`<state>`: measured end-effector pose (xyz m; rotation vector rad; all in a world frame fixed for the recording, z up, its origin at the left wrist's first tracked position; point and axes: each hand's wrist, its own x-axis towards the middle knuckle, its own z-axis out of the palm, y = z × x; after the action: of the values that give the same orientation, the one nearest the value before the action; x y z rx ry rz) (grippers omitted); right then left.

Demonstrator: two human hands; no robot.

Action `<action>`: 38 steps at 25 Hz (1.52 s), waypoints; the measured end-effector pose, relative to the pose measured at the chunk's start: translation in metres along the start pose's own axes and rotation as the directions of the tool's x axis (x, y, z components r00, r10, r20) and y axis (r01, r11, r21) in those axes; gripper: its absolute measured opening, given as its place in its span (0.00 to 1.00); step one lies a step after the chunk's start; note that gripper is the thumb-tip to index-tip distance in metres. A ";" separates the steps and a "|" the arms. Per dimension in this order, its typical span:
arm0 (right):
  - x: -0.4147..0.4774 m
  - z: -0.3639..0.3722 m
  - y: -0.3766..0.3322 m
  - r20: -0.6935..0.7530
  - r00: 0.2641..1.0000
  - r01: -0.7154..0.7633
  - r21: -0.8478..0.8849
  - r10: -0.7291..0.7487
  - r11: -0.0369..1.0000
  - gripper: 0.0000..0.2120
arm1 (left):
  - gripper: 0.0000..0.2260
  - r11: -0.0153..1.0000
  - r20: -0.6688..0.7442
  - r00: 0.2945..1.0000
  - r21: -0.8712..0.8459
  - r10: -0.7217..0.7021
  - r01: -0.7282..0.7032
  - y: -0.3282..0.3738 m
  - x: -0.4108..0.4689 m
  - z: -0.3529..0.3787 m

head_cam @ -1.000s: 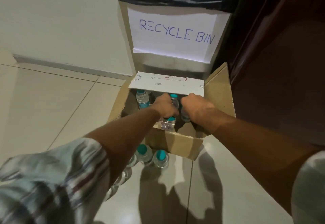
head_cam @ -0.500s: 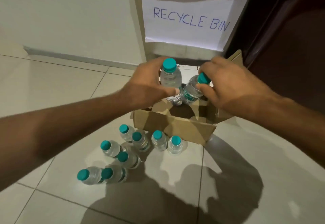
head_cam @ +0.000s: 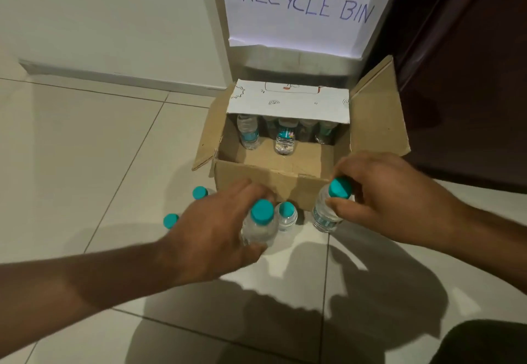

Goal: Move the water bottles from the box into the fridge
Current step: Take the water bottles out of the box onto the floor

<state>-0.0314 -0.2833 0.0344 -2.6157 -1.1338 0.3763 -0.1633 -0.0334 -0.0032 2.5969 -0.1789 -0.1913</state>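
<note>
Unloading step. In front of the box (head_cam: pixel 256 181), one bottle (head_cam: pixel 259 225) is gripped by left hand (head_cam: pixel 211 235) fingers, a second bottle (head_cam: pixel 325 216) by right hand (head_cam: pixel 399 201). More bottles (head_cam: pixel 285 141) sit inside. Next: both to be set down upright.

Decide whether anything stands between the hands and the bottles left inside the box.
Yes. A white printed flap hangs over the back of the box, covering the caps of the remaining bottles, so they must be reached from under it. Also, the left hand grips a bottle and the right hand grips another bottle.
</note>
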 end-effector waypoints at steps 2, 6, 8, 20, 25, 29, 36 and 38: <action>0.003 0.030 0.009 0.030 0.999 -0.012 0.021 0.011 1.000 0.11 | 0.28 0.994 0.048 0.998 0.092 0.049 -0.053 -0.013 -0.006 0.028; 0.017 0.082 0.018 0.082 0.996 -0.017 0.016 0.016 1.000 0.13 | 0.23 0.970 0.155 0.985 0.219 0.070 -0.103 -0.034 -0.005 0.067; 0.025 0.098 0.022 0.105 0.994 -0.010 0.023 0.008 1.000 0.14 | 0.23 0.954 0.166 0.983 0.274 0.074 -0.118 -0.040 -0.003 0.077; 0.037 0.112 0.024 0.181 0.979 -0.095 0.019 0.090 0.995 0.21 | 0.28 0.926 0.209 0.977 0.374 -0.035 -0.046 -0.060 0.000 0.102; 0.038 0.087 0.006 0.165 0.984 -0.067 -0.031 0.071 0.997 0.22 | 0.34 0.916 0.290 0.953 0.401 -0.090 -0.036 -0.056 0.002 0.099; 0.053 0.062 -0.004 0.017 1.000 0.008 -0.064 -0.007 0.998 0.18 | 0.30 0.905 0.352 0.931 0.420 -0.097 -0.064 -0.029 0.009 0.073; 0.103 0.066 0.018 0.321 0.930 -0.128 -0.179 0.181 0.976 0.19 | 0.15 0.905 -0.008 0.995 0.417 0.096 -0.084 -0.028 0.073 0.015; 0.106 0.073 0.018 0.370 0.912 -0.127 -0.155 0.177 0.980 0.13 | 0.16 0.903 -0.035 0.999 0.430 0.005 0.011 -0.054 0.102 0.012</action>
<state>0.0262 -0.2064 -0.0535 -2.8319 -1.0946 0.9115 -0.0602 -0.0097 -0.0513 3.0397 -0.2262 -0.1161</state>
